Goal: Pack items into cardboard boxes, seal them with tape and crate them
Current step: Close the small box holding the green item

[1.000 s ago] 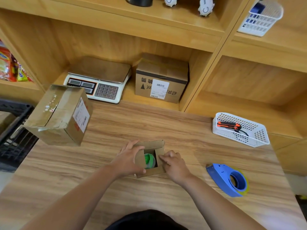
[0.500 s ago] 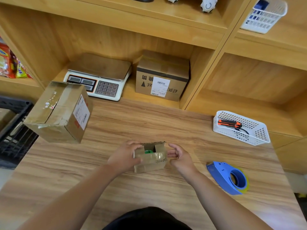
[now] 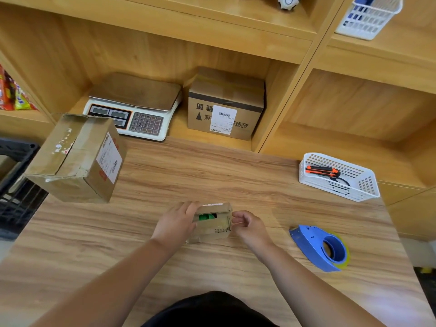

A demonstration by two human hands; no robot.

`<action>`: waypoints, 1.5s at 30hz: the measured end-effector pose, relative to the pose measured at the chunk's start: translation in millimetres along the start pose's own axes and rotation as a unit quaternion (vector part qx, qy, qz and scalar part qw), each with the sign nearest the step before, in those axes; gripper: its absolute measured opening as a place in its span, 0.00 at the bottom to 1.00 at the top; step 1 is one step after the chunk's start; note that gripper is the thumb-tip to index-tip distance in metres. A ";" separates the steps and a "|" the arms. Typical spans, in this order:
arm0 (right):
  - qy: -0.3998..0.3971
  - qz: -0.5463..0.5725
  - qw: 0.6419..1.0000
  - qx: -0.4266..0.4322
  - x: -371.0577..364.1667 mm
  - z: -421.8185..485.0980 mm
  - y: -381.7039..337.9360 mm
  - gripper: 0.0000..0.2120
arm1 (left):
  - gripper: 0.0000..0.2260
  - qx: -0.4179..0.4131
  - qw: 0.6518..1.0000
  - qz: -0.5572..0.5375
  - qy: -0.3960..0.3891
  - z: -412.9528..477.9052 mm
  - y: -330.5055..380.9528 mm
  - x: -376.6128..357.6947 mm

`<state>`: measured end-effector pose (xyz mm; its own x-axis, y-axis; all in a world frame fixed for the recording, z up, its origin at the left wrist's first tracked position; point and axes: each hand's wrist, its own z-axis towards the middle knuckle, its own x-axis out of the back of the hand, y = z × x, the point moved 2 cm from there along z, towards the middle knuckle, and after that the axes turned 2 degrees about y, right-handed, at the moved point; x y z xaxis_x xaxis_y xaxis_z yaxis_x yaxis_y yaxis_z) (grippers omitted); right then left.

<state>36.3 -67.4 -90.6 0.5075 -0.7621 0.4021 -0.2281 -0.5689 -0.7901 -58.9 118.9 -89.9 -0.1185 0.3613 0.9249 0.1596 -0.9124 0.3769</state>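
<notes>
Sitting near the middle of the table [image 3: 212,175], the small box [image 3: 212,228] shows something green [image 3: 207,217] through a gap. The left hand [image 3: 175,224] grips its left side and the right hand [image 3: 247,226] pinches its right edge. I count three boxes. The left box [image 3: 77,159] has a label too small to read, and the shelf box [image 3: 226,105] has a barcode label and upside-down Chinese print. One scale [image 3: 134,107] shows number keys. One blue dispenser [image 3: 318,247] lies to the right, and there are two white baskets [image 3: 339,178].

I am at a light brown wooden table [image 3: 236,175] with wavy lines in it. Behind it stand wooden shelves [image 3: 304,67] of the same colour, split into open boxes. Soft light shines on the wood. A bit of pale floor [image 3: 4,252] shows on my left.
</notes>
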 end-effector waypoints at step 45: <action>0.082 -0.042 0.996 -0.006 -21.4 -9.7 21.3 0.05 | 0.07 0.193 0.947 -0.247 -0.073 -38.0 45.5 -19.1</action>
<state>12.5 -66.2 -111.5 0.3832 -0.7508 0.5380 -0.2003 -0.6362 -0.7451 -86.6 63.2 -92.4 -0.1392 0.7744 0.6172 0.4695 -0.4971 0.7297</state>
